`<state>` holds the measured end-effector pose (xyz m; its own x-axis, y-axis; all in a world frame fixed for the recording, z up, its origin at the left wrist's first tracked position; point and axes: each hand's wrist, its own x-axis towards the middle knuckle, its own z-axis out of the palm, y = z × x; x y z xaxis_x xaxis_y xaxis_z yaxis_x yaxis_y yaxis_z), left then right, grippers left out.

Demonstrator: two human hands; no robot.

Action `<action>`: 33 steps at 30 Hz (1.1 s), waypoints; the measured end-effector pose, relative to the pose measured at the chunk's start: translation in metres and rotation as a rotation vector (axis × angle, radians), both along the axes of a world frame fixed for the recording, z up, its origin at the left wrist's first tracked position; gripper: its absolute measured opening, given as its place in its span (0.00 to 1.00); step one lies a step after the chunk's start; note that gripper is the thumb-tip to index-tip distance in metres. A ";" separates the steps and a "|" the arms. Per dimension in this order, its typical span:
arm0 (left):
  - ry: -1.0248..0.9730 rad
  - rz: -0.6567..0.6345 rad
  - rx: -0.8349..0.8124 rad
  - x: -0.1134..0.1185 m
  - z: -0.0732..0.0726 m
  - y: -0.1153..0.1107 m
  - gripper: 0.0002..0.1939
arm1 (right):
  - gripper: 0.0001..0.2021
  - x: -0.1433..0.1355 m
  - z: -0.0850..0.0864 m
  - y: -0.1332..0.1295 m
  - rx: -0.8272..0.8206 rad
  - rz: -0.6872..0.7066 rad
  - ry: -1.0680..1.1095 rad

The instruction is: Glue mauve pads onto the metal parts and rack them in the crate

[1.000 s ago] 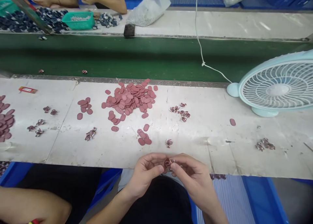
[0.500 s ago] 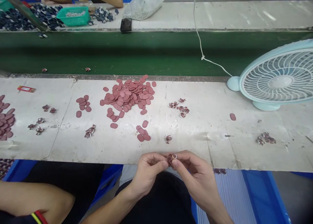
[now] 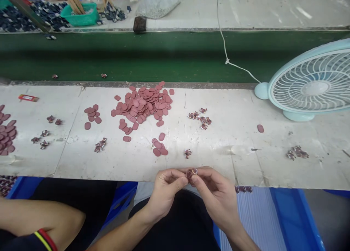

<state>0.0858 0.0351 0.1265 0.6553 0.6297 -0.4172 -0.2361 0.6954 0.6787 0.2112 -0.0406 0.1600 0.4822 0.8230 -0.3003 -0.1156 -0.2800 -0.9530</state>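
Both hands meet at the table's front edge around one small dark-red piece with shiny bits (image 3: 190, 174). My left hand (image 3: 166, 192) pinches it from the left, thumb and fingers together. From the right, my right hand (image 3: 216, 192) grips the same piece between thumb and index finger, partly hiding it. Just beyond lies a similar curled piece (image 3: 187, 153). Flat red ovals form a small group (image 3: 160, 145) and a large pile (image 3: 144, 104). More curled pieces form a cluster (image 3: 201, 119) behind my right hand.
A light-blue fan (image 3: 314, 87) stands at the right, its white cord crossing the green belt (image 3: 175, 57). A small bottle (image 3: 240, 150) lies on the table (image 3: 218, 134). A neighbour's arm (image 3: 54, 216) is at lower left. Across the belt, another person's hand reaches into a green basket (image 3: 84, 20).
My hands keep hold of the piece, with little visible movement. Across the belt, a person's hands have moved to the basket and dark pieces. Two small pieces on the belt have shifted right.
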 end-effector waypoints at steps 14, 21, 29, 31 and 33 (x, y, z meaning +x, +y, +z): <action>0.998 -0.092 1.236 -0.011 -0.005 0.104 0.11 | 0.10 0.058 -0.030 -0.077 0.059 -0.383 0.206; 1.269 -0.261 1.389 0.006 -0.013 0.125 0.12 | 0.11 0.100 -0.041 -0.177 0.003 -0.829 -0.126; 0.815 -0.248 0.865 0.001 0.007 0.124 0.21 | 0.14 0.168 -0.150 -0.252 -0.459 -0.859 -0.423; 0.650 -0.274 0.730 -0.005 0.005 0.120 0.18 | 0.12 0.176 -0.177 -0.257 -0.594 -0.756 -0.463; 0.524 -0.286 0.649 -0.012 0.001 0.116 0.16 | 0.11 0.183 -0.196 -0.260 -0.698 -0.664 -0.507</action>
<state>0.0734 0.1506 0.1274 0.6489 0.6879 -0.3251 0.3402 0.1197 0.9327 0.3940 -0.3008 -0.0360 0.9673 0.0777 -0.2413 -0.0817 -0.8054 -0.5871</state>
